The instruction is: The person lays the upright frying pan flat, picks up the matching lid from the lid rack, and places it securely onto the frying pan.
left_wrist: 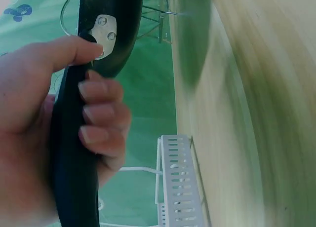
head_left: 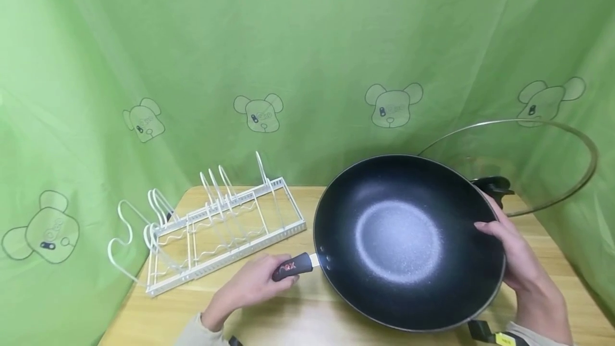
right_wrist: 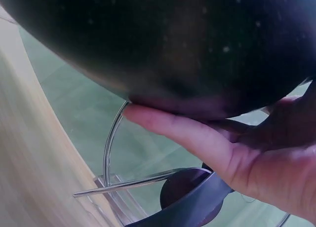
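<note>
A black wok (head_left: 399,242) hangs tilted above the table, its inside turned towards the head camera. My left hand (head_left: 257,281) grips its black handle (head_left: 294,267); in the left wrist view the fingers curl round the handle (left_wrist: 74,153) and the thumb lies near the riveted bracket (left_wrist: 104,37). On the far side my right hand (head_left: 516,258) holds the rim, thumb over the inner edge, the other fingers mostly hidden behind. The right wrist view shows that hand (right_wrist: 212,148) against the wok's dark underside (right_wrist: 173,49).
Left on the wooden table (head_left: 317,308) stands a white wire rack (head_left: 226,247) with upright loops. Behind the wok, at right, a clear lid with a metal rim (head_left: 593,159) and black knob (head_left: 495,185) stands on edge. Green curtains (head_left: 317,41) enclose the table.
</note>
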Demonstrator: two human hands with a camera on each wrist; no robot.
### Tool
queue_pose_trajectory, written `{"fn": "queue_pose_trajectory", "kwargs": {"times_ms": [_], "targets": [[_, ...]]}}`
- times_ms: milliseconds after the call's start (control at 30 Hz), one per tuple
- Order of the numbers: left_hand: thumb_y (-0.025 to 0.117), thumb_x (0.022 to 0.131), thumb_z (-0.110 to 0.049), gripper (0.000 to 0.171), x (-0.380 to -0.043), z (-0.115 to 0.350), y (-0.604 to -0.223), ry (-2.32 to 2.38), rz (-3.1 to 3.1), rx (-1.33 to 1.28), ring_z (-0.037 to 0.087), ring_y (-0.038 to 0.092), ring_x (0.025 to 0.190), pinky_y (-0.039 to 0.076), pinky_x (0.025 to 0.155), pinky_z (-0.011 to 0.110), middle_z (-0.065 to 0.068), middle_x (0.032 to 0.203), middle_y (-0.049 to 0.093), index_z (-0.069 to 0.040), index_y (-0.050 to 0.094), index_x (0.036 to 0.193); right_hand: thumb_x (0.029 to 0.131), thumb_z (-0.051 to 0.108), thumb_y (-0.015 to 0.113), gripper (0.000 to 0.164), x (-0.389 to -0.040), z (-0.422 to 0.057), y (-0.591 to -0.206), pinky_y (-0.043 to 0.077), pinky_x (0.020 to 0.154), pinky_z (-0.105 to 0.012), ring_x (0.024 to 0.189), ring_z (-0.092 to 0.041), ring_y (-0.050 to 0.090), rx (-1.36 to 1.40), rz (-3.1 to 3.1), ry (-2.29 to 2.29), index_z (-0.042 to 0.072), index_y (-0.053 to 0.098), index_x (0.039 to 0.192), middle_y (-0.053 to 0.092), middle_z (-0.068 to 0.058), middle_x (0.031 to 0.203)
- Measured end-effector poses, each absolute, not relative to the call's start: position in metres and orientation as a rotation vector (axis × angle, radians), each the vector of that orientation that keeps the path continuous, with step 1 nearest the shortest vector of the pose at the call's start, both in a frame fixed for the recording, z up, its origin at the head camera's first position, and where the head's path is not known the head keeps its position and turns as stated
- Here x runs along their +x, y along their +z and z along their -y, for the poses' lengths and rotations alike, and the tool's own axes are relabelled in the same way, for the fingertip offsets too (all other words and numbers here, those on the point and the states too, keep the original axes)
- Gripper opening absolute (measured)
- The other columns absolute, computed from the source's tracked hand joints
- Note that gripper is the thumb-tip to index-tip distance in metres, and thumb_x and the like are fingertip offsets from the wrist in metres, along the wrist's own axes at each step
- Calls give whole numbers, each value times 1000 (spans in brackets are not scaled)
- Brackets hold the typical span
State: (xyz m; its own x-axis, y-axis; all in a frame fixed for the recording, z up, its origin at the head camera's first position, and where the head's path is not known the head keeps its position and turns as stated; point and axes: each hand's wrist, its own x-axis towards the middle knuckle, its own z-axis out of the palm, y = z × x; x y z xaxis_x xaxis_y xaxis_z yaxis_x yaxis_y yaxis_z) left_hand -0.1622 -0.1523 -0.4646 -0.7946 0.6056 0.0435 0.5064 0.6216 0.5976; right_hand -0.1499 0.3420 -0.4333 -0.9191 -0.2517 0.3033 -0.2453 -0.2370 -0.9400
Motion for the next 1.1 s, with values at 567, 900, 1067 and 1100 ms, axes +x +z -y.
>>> {"fn": "queue_pose_trajectory", "kwargs": {"times_ms": [567, 900, 1067, 1100], "targets": [[64, 96, -57, 36, -168, 157, -458, 725, -2959, 933, 4, 48, 64, 43, 57, 23, -13, 76, 54, -21, 64, 97, 107, 0, 26, 60, -151, -349, -437, 60, 81, -39, 107, -17, 67, -498, -1956, -2250, 33, 26, 157, 53, 9, 136], [53, 104, -53, 35, -180, 157, -461, 610, -3034, 919, 5, 46, 63, 42, 57, 24, -13, 73, 50, -21, 62, 91, 107, 2, 35, 56, -156, -346, -450, 55, 81, -26, 109, -1, 59, -356, -2256, -2033, 28, 27, 156, 48, 17, 133], [56, 103, -48, 35, -187, 154, -456, 565, -2944, 907, 10, 54, 74, 50, 68, 32, -7, 83, 59, -15, 66, 99, 109, 5, 37, 57, -159, -341, -459, 55, 82, -26, 109, 6, 54, -289, -2397, -1882, 8, 15, 161, 34, -15, 147], [58, 103, -47, 34, -189, 154, -455, 559, -2921, 897, 11, 55, 75, 51, 69, 33, -6, 84, 60, -14, 67, 100, 108, 5, 37, 58, -159, -340, -461, 55, 82, -25, 109, 8, 51, -281, -2406, -1864, 4, 12, 161, 29, -22, 150]]}}
